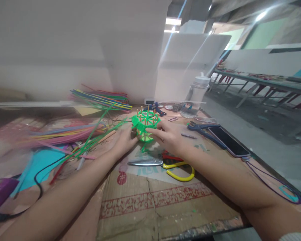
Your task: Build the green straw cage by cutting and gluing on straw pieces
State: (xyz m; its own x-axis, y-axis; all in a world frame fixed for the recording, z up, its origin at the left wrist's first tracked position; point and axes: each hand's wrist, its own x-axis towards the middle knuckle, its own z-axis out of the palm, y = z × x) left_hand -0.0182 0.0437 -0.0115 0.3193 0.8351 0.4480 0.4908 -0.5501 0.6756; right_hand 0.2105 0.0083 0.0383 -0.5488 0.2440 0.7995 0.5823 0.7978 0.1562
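Note:
A small green woven basket frame [145, 124] with upright wooden pegs sits on cardboard at the table's middle. My left hand [125, 140] grips its left side. My right hand [167, 135] pinches its right front edge with finger and thumb. Long green plastic strips [97, 134] trail from the frame toward the left. Yellow-handled scissors [165, 164] lie just below my hands, blades pointing left.
Bundles of coloured strips [102, 98] lie at the back left and pink ones [65, 134] at left. A phone [228, 140] and blue pliers [203, 131] rest at right, a clear bottle [197, 97] behind. A purple device [0, 192] with black cable sits at the left edge.

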